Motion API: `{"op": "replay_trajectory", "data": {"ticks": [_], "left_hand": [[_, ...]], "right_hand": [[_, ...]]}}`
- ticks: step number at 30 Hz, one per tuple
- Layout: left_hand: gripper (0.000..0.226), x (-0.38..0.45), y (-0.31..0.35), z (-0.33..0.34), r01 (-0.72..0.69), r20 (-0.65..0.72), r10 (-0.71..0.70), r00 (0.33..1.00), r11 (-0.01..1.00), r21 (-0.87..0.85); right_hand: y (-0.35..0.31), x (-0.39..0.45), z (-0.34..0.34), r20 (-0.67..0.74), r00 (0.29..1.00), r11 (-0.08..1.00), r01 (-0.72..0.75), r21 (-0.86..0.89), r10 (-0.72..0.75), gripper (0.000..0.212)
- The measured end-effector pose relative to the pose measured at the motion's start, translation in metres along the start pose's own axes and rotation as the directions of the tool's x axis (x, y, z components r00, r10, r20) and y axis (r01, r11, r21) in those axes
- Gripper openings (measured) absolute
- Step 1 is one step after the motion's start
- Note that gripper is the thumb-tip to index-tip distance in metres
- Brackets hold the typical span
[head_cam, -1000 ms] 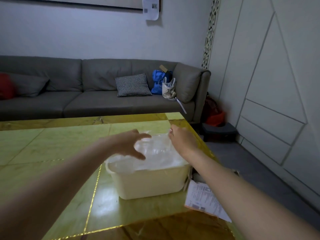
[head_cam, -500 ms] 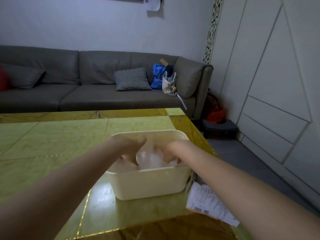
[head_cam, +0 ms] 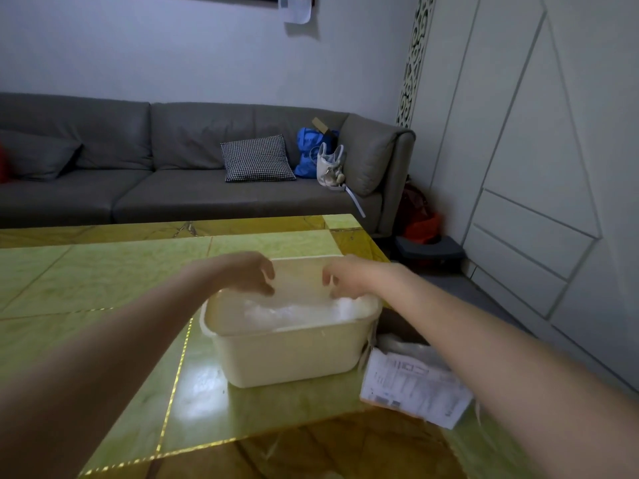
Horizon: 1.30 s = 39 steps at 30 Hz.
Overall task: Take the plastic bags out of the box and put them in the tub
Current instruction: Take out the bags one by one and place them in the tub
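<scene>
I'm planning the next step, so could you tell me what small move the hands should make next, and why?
Probably draw the right hand back toward the box beside the tub for more bags. Both hands hover above the tub, the left hand included, apparently holding nothing, and clear plastic bags already lie inside.

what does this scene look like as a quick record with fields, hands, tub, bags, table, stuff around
left hand: above the tub's far left side, fingers loosely curled, nothing visibly held
right hand: above the tub's far right side, fingers curled down, no clear grip
tub: cream plastic, upright on the table, near its right edge
plastic bags: clear, crumpled, lying inside the tub
table: glossy green top with gold lines
printed sheet: at the table's right edge, beside the tub
box: not clearly visible
sofa: grey, behind the table
</scene>
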State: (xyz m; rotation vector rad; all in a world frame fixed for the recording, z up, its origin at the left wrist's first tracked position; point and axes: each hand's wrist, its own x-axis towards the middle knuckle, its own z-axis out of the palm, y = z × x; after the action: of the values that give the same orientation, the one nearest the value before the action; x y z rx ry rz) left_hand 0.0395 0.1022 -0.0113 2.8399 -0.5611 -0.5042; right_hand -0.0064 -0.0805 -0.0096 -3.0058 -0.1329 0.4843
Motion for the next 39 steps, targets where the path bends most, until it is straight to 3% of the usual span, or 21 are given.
{"op": "replay_trajectory", "data": {"ticks": [2, 4, 6, 9, 12, 17, 19, 22, 24, 25, 30, 33, 35, 39], "left_hand": [[0.030, -0.017, 0.019, -0.007, -0.113, -0.137, 0.114, 0.984, 0.993, 0.017], [0.026, -0.029, 0.041, -0.007, -0.211, -0.189, 0.207, 0.960, 0.977, -0.004], [0.025, -0.035, 0.065, -0.002, -0.289, -0.193, 0.281, 0.940, 0.957, -0.016], [0.023, -0.040, 0.100, 0.014, -0.384, -0.174, 0.380, 0.909, 0.923, 0.010], [0.023, -0.043, 0.127, 0.035, -0.462, -0.135, 0.466, 0.874, 0.885, 0.065], [0.029, -0.043, 0.155, 0.054, -0.486, -0.087, 0.504, 0.859, 0.858, 0.167], [0.029, -0.042, 0.157, 0.056, -0.482, -0.048, 0.501, 0.864, 0.852, 0.205], [0.028, -0.040, 0.157, 0.060, -0.464, -0.035, 0.486, 0.874, 0.853, 0.239], [0.026, -0.040, 0.157, 0.060, -0.447, -0.080, 0.473, 0.877, 0.866, 0.223], [0.024, -0.040, 0.156, 0.059, -0.444, -0.112, 0.471, 0.875, 0.873, 0.205], [0.014, -0.038, 0.150, 0.050, -0.439, -0.268, 0.437, 0.859, 0.897, 0.056], [0.013, -0.037, 0.148, 0.047, -0.418, -0.311, 0.376, 0.873, 0.905, -0.081], [0.015, -0.036, 0.145, 0.046, -0.377, -0.291, 0.303, 0.908, 0.893, -0.247], [0.013, -0.036, 0.141, 0.039, -0.292, -0.244, 0.192, 0.951, 0.818, -0.495]], "right_hand": [[0.007, -0.019, -0.010, -0.104, 0.995, 0.997, 0.019, 0.069, -0.012, 0.027], [0.018, -0.040, -0.022, -0.168, 0.986, 0.990, 0.015, 0.140, 0.009, 0.019], [0.034, -0.062, -0.027, -0.102, 0.994, 0.988, -0.017, 0.151, 0.033, 0.017], [0.053, -0.089, -0.017, 0.138, 0.986, 0.990, -0.108, 0.095, 0.094, 0.021], [0.065, -0.100, 0.011, 0.134, 0.982, 0.990, -0.139, 0.023, 0.134, 0.025], [0.074, -0.099, 0.035, -0.010, 0.994, 0.992, -0.109, 0.070, 0.110, 0.008], [0.075, -0.099, 0.030, -0.064, 0.990, 0.986, -0.120, 0.118, 0.128, 0.019], [0.075, -0.101, 0.024, -0.046, 0.992, 0.978, -0.104, 0.182, 0.114, 0.024], [0.076, -0.102, 0.019, -0.054, 0.993, 0.971, -0.089, 0.223, 0.103, 0.013], [0.075, -0.103, 0.016, -0.072, 0.993, 0.970, -0.079, 0.228, 0.098, 0.004], [0.081, -0.105, -0.002, -0.106, 0.993, 0.961, -0.029, 0.276, 0.060, 0.016], [0.083, -0.109, -0.005, -0.190, 0.974, 0.918, -0.037, 0.395, 0.121, 0.023], [0.083, -0.112, -0.002, -0.198, 0.959, 0.839, -0.065, 0.540, 0.202, 0.028], [0.081, -0.122, 0.006, 0.004, 0.960, 0.563, -0.168, 0.809, 0.280, 0.047]]}}
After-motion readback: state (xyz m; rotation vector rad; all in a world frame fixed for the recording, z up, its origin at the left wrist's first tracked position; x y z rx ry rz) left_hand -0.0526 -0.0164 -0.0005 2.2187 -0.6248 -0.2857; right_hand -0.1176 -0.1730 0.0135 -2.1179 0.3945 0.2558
